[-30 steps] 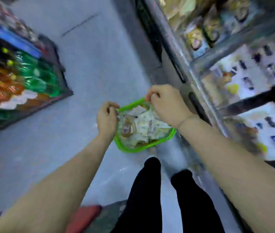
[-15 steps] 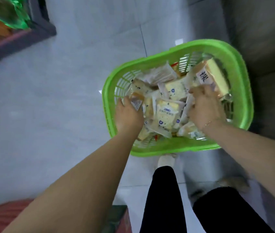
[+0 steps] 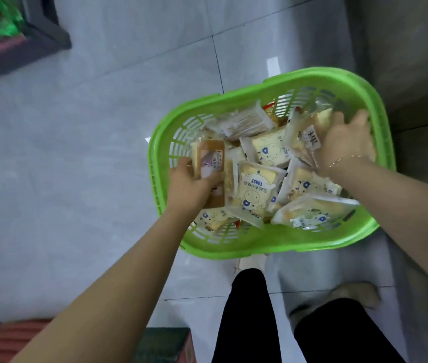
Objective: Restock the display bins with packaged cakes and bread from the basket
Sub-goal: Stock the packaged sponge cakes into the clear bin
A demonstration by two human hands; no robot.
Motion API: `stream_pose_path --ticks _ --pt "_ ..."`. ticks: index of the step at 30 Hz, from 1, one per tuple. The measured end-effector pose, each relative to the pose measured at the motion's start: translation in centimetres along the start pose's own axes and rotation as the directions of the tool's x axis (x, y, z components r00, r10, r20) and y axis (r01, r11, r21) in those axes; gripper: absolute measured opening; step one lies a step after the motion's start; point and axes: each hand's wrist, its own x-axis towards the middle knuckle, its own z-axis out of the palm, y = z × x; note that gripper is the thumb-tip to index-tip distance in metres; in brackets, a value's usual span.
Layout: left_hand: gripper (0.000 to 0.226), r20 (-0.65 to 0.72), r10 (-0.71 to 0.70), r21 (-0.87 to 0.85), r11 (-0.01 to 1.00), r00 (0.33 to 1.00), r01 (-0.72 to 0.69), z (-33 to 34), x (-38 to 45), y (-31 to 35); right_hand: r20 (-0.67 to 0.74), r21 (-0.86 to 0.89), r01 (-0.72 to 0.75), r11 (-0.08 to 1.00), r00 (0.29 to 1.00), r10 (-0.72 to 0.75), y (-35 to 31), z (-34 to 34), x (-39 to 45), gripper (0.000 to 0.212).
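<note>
Green basket (image 3: 236, 248) picking underway: left hand (image 3: 190, 183) gripping brown-labelled cake pack (image 3: 209, 163), right hand (image 3: 343, 142) clutching clear bread pack (image 3: 305, 138); lifting to bins likely next.

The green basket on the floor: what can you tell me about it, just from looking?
The green basket looks like bright moulded plastic, roughly rectangular with rounded corners, a broad smooth rim and slotted walls. It sits upright on the grey tiled floor, just ahead of the person's legs. It is filled with a loose heap of clear-wrapped bread and cake packets, several printed with a blue cartoon face. Both hands reach into it: the left hand grips a brown-labelled packet, the right hand grasps packets at the far side.
</note>
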Motion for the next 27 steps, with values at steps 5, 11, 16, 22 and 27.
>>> stream_pose_path --ticks 5,11,16,22,27 --pt "0.049 0.144 -0.206 -0.395 0.885 0.968 0.247 0.5 -2.2 2.9 0.012 0.152 0.047 0.987 0.999 -0.049 0.3 -1.1 -1.7 0.047" --pt "0.029 0.393 -0.104 -0.551 0.769 0.914 0.325 -3.1 -10.7 12.8 0.244 0.956 -0.275 0.098 0.937 0.249 -1.0 -12.5 -9.4 0.046" --pt "0.047 0.591 0.15 -0.563 0.78 0.793 0.272 -10.8 -22.7 24.0 0.363 0.89 -0.356 -0.283 0.931 -0.028 -2.0 -27.6 -20.5 0.05" --pt "0.06 0.684 0.412 -0.565 0.821 0.602 0.079 -18.8 -37.8 37.4 -0.003 0.971 -0.044 -0.233 0.981 -0.195 2.1 -46.2 -34.9 0.031" --pt "0.049 0.76 0.541 -0.581 0.814 0.361 0.003 -17.4 -50.3 44.8 -0.211 0.976 0.213 -0.053 0.977 0.036 8.0 -54.0 -44.9 0.024"
